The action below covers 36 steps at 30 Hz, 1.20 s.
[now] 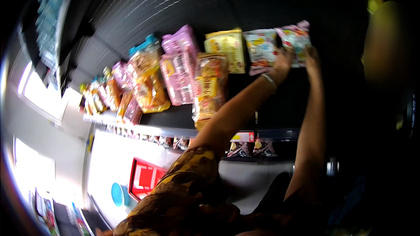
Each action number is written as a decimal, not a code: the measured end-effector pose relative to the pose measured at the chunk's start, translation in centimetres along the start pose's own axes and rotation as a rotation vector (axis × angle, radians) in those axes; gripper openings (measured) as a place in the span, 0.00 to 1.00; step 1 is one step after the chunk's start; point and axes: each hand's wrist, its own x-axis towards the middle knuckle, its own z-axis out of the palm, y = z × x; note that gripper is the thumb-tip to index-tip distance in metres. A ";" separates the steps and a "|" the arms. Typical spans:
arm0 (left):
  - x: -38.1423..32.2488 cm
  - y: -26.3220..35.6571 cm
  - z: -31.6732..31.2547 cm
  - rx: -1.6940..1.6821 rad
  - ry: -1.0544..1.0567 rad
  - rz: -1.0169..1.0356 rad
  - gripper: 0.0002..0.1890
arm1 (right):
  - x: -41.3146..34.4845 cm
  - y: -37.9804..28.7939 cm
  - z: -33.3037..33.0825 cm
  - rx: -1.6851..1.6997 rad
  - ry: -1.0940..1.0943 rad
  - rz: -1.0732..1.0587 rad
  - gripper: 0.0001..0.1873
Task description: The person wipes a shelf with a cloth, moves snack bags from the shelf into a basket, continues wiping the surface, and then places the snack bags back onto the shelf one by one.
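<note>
Both hands are at a pink-and-white snack packet [296, 37] at the back of a dark shelf [174, 117]. My left hand [283, 62], with a band at the wrist, grips its left edge. On its right edge are the fingers of my right hand [311, 56]. A similar pale blue packet [261, 48] leans just left of it, close to my left hand. Beyond that stands a yellow packet [229, 49]. A clear-windowed bag of baked goods [210, 88] lies nearer the shelf front, beside my left forearm. Blur hides the exact finger placement.
Pink bread bags [178, 78] and an orange-yellow bag [149, 90] line the shelf to the left. Packets [241, 149] sit on a lower shelf. A red shopping basket [144, 178] and a blue bucket [119, 194] stand on the floor. Bottles fill an upper shelf [62, 36].
</note>
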 end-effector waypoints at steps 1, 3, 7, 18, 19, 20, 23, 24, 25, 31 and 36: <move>-2.6 -1.6 0.7 0.146 -0.010 -0.038 0.33 | -2.7 -2.3 2.6 0.023 -0.045 0.114 0.32; 2.7 2.4 -1.2 -0.598 -0.137 -0.341 0.29 | 1.3 2.2 -1.5 0.136 -0.031 -0.020 0.32; 3.4 4.4 -6.1 -0.984 -0.009 -0.910 0.30 | -0.8 -0.8 -1.1 0.220 0.047 0.009 0.35; -2.4 5.5 -28.2 -0.474 0.644 -0.461 0.30 | -19.4 -25.6 2.1 -0.001 -0.033 -0.607 0.32; -4.3 5.2 -30.4 -0.349 0.709 -0.442 0.31 | -21.8 -27.4 3.2 0.113 -0.110 -0.653 0.29; -6.2 4.3 -31.4 -0.408 0.811 -0.386 0.32 | -24.8 -29.0 4.4 0.186 -0.187 -0.714 0.29; -14.0 4.1 -37.9 -0.298 0.901 -0.360 0.30 | -34.1 -32.7 8.1 0.254 -0.389 -0.866 0.31; -16.6 4.7 -40.3 -0.309 0.924 -0.431 0.29 | -36.4 -33.1 9.6 0.175 -0.376 -0.986 0.32; -19.7 5.1 -42.0 -0.325 0.946 -0.511 0.27 | -38.4 -32.5 11.8 0.089 -0.367 -1.097 0.32; -39.6 8.2 -46.0 -0.213 0.908 -0.977 0.24 | -51.8 -27.0 21.6 0.333 -0.817 -0.965 0.43; -53.7 11.9 -46.5 -0.251 0.916 -1.244 0.16 | -61.9 -21.6 26.0 0.197 -1.129 -0.758 0.42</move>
